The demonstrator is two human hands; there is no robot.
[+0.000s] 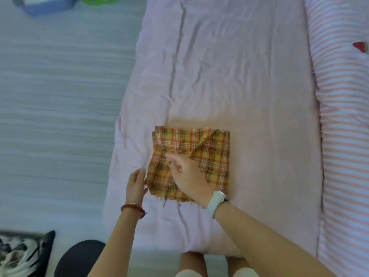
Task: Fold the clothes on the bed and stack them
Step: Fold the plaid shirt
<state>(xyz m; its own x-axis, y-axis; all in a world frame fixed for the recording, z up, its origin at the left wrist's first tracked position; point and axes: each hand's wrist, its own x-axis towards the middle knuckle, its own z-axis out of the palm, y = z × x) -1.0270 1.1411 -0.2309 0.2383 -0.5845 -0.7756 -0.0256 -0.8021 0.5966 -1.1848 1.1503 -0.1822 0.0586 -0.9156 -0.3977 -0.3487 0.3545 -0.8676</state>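
both hands on the folded plaid cloth (207, 150): right hand (187, 174) flat, left hand (136, 183) at its edge, fingers straight

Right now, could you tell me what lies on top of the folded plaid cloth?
The right hand rests on the plaid cloth; the cloth beneath it is hidden.

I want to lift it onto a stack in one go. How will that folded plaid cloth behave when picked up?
The plaid cloth looks thin and floppy, so its folded layers would likely sag or open unless supported underneath. Its frayed near edge suggests a loose weave, probably light. On the wrinkled pink bedsheet it should drag rather than slide.
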